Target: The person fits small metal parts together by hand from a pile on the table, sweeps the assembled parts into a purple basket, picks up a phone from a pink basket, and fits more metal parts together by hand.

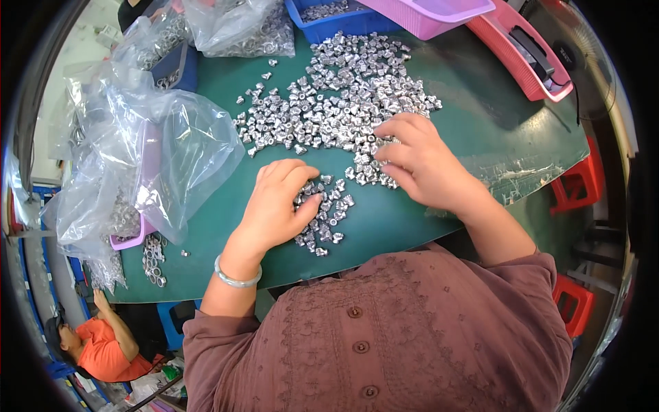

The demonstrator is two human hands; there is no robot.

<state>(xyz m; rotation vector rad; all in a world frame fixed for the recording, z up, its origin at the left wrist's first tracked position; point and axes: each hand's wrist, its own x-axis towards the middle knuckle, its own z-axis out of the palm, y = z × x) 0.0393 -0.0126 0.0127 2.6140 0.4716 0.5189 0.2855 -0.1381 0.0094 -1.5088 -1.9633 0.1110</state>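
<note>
- Curving over the left side of a small near pile of metal pieces (334, 207), the left hand (278, 206) had its thumb and forefinger apart, with pieces in the gap; whether it gripped any could not be made out.
- The right hand (429, 159) reached to the near right edge of the large heap of metal pieces (329, 103), its fingers bent and slightly spread; whether a piece sat between the tips could not be made out.
- Both piles lay on the green table (391, 223), the large heap farther off than the small one, with a few loose pieces at its left.
- To the left stood clear plastic bags (199, 130) around a lilac basket (149, 165), with linked rings (152, 261) just nearer.
- At the far side were a blue bin (309, 27) and a pink basket (439, 17).
- At the far right, a coral basket (511, 62) held a black object (532, 55).
</note>
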